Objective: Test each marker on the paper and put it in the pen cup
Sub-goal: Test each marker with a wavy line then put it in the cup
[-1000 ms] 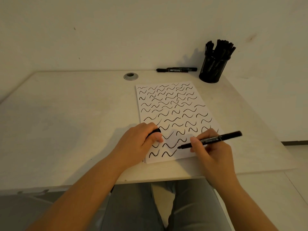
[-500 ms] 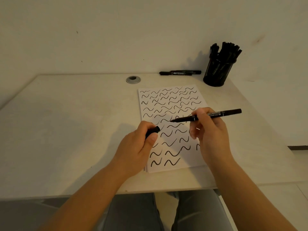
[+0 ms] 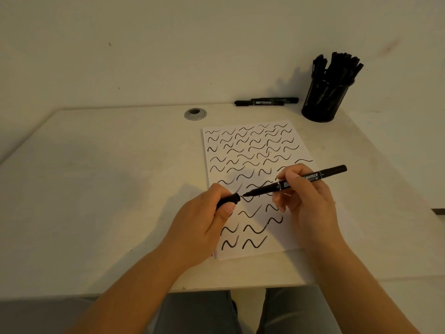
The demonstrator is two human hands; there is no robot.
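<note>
Pale desk [image 3: 96, 189] against a plain wall; paper [image 3: 250, 150] covered in black squiggles lies on it. Right hand [image 3: 305, 198] grips an uncapped marker [image 3: 296, 180], tip just beside the cap [image 3: 227, 200] pinched in the left hand [image 3: 204, 222]. Pen cup [image 3: 322, 102] full of markers stands at the far right, spare markers [image 3: 266, 101] beside it

Pale desk [image 3: 96, 201], round metal grommet [image 3: 195, 114] (near back edge), bare wall [image 3: 168, 44], grey trousers [image 3: 199, 314]
</note>
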